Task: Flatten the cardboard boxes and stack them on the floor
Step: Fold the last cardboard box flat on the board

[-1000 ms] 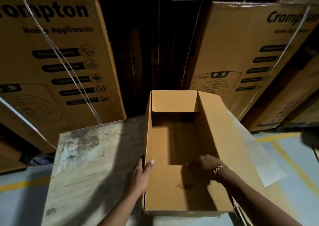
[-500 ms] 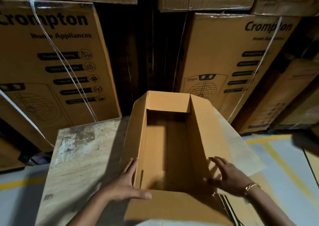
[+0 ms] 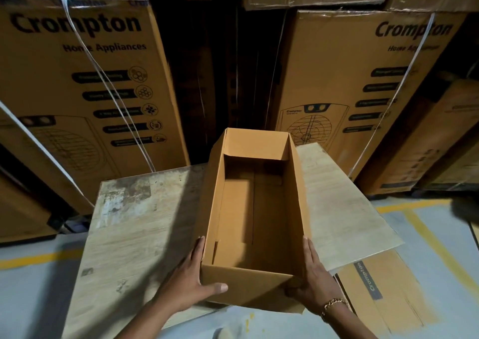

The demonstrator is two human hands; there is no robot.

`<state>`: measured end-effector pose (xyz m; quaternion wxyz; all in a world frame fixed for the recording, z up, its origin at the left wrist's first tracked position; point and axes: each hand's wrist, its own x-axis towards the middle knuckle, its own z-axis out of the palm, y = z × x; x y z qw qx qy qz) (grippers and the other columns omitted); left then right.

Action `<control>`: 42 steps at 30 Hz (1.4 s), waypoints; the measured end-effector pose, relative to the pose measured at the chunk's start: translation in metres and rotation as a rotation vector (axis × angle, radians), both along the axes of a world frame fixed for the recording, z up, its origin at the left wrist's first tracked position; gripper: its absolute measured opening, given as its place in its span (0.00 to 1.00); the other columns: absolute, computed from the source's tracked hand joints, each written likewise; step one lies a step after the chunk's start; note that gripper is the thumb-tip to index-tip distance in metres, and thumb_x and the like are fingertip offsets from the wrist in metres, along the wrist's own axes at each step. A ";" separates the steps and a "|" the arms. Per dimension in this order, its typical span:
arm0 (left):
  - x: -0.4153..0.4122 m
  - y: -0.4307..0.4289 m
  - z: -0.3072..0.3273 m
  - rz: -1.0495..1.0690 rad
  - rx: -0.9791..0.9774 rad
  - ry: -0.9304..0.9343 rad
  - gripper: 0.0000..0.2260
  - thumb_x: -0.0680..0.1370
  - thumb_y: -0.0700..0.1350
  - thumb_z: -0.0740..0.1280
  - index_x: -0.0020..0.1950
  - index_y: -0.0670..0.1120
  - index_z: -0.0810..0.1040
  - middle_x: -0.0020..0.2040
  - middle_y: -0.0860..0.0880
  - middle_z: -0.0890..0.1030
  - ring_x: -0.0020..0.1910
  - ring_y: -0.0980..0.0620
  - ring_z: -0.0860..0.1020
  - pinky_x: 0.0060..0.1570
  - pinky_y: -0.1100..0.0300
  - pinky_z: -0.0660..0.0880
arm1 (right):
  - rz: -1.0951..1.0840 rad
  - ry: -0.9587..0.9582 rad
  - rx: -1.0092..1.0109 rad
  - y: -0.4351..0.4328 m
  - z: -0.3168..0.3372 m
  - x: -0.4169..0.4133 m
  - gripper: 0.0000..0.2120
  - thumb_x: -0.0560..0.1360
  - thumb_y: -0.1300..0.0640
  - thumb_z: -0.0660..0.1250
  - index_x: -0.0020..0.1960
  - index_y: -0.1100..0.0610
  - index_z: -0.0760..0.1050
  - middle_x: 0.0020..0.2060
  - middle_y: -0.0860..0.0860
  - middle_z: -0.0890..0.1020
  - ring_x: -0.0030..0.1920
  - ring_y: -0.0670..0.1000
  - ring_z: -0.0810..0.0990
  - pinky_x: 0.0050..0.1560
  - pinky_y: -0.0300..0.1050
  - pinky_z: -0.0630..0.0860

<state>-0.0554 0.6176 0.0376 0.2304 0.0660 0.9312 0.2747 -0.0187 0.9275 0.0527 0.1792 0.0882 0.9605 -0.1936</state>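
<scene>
An open, empty brown cardboard box (image 3: 255, 209) stands upright on a worn wooden table (image 3: 134, 235), its top open toward me. My left hand (image 3: 190, 284) clasps its near left corner, fingers along the left wall, thumb across the front panel. My right hand (image 3: 312, 281), wearing a gold bracelet, clasps the near right corner the same way. The box's bottom flaps are folded shut, with a seam down the middle.
Tall strapped Crompton cartons (image 3: 85, 87) (image 3: 363, 95) stand close behind the table, with a dark gap between them. A flat cardboard sheet (image 3: 383, 287) lies on the grey floor (image 3: 440, 261) at the right, partly under the table's edge. Yellow lines mark the floor.
My right hand came out of the box and both hands slid to its near corners. The box has shifted toward me and squared up on the table.
</scene>
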 end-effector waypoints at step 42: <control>-0.264 0.097 -0.035 0.323 -0.087 0.236 0.34 0.78 0.43 0.63 0.80 0.52 0.51 0.59 0.43 0.81 0.51 0.42 0.81 0.51 0.49 0.78 | -0.069 0.211 0.186 0.070 0.006 -0.484 0.34 0.74 0.46 0.68 0.76 0.46 0.59 0.76 0.51 0.62 0.74 0.59 0.60 0.71 0.64 0.59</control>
